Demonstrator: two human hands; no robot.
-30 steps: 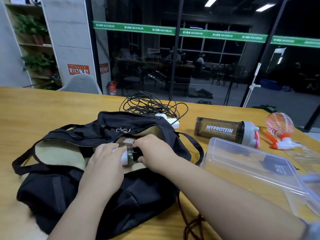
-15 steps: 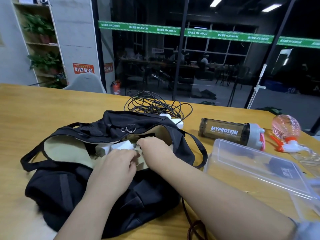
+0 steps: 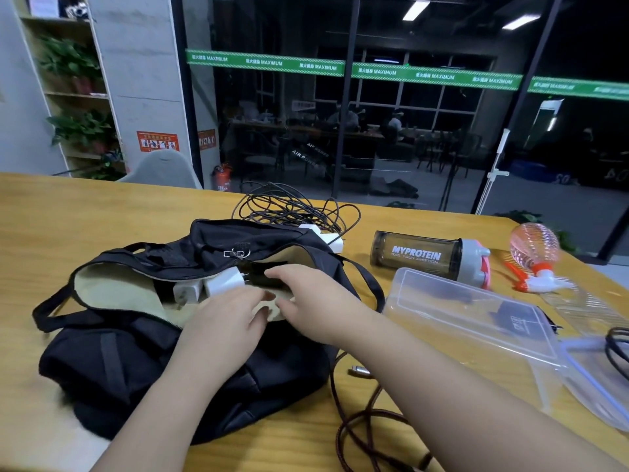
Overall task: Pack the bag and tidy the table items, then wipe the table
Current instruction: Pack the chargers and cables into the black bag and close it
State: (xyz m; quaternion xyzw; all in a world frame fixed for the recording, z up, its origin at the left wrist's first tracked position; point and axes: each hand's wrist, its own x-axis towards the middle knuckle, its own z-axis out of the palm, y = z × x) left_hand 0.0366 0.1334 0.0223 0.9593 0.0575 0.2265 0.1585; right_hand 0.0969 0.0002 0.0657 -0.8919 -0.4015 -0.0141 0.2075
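On the counter [image 3: 51, 212] I see the black bag [image 3: 143, 356] lying open; two white chargers [image 3: 211, 284] sit in its mouth. My left hand [image 3: 224, 321] and right hand [image 3: 306, 294] curl there; I can't tell their grip.

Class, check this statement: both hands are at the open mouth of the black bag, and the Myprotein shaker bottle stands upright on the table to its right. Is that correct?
One detail is wrong. The head view shows the shaker bottle lying on its side on the table, not standing upright. The rest holds: the left hand and right hand are at the open mouth of the black bag, and the bottle is to its right.
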